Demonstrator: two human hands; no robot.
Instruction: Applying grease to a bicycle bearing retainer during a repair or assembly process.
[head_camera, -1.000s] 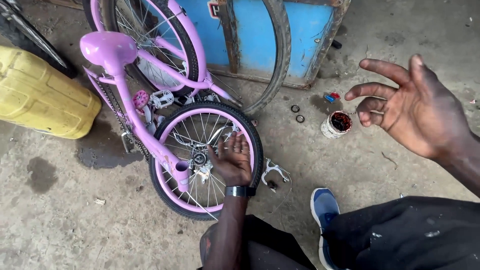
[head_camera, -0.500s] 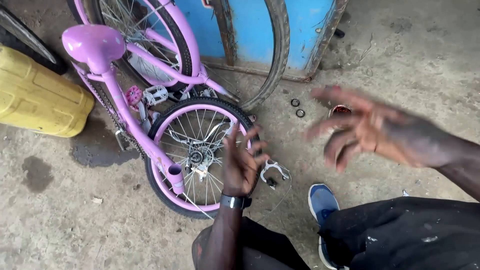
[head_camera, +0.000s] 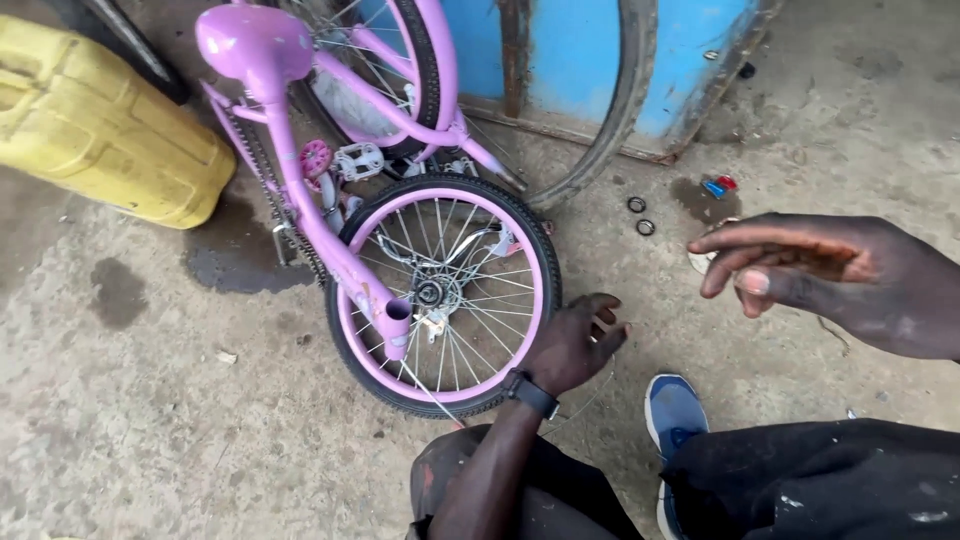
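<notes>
While the person's dark trousers (head_camera: 820, 480) and blue shoe (head_camera: 672, 415) are filling the near edge, partly cut off, the left hand (head_camera: 575, 340) is resting against the tyre of the pink bicycle's small wheel (head_camera: 445, 295), fingers loosely curled, gripping nothing that can be made out. Right of that wheel, the right hand (head_camera: 820, 270) is hovering empty, fingers spread, hiding most of a small pot. Two dark rings (head_camera: 641, 216) are lying beyond the wheel. Left of it, a yellow jerrycan (head_camera: 100, 130) is lying, cut off.
</notes>
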